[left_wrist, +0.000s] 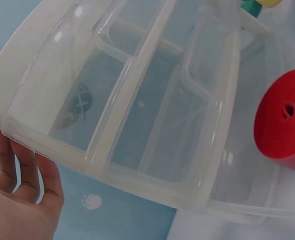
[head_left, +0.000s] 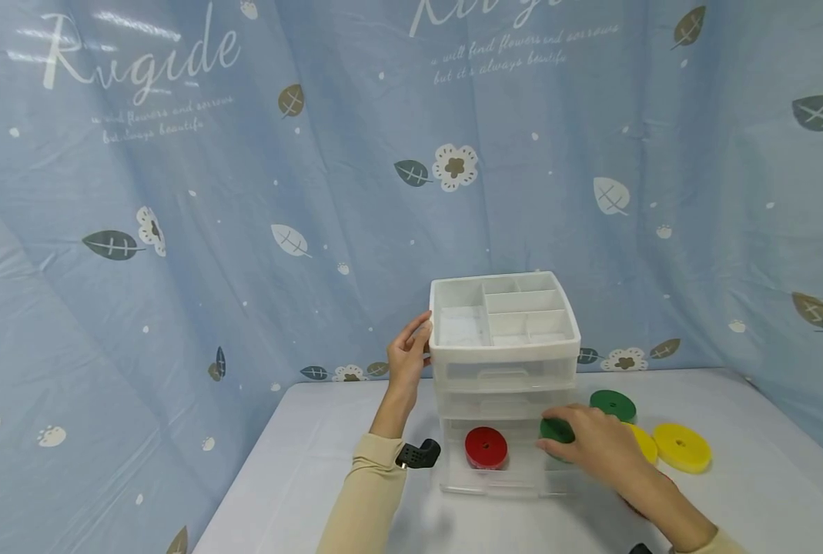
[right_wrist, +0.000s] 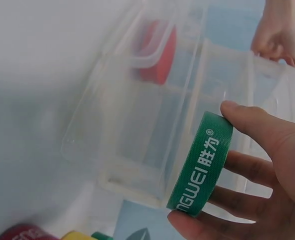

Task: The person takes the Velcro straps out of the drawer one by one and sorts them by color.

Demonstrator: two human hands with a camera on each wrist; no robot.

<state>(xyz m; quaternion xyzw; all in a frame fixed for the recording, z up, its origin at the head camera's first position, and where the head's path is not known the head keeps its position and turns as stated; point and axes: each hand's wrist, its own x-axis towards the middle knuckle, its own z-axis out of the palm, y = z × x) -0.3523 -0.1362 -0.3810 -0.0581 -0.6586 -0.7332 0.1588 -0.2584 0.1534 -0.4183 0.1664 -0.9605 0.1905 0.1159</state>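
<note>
A white drawer cabinet [head_left: 505, 354] with see-through drawers stands on the table. Its bottom drawer [head_left: 494, 486] is pulled out, and a red tape roll [head_left: 486, 446] lies flat in its left part. My left hand [head_left: 406, 365] rests against the cabinet's upper left side, fingers [left_wrist: 25, 167] partly behind the rim. With thumb and fingers my right hand [head_left: 601, 445] grips a green tape roll [right_wrist: 202, 162] by its edges, over the right part of the open drawer. White lettering shows on the green roll's side in the right wrist view.
Right of the cabinet lie another green roll [head_left: 613, 405] and two yellow rolls [head_left: 684, 448], one partly behind my right hand. A dark red roll [right_wrist: 27, 233] shows at the right wrist view's lower edge. Behind the table hangs a blue patterned curtain [head_left: 356, 192].
</note>
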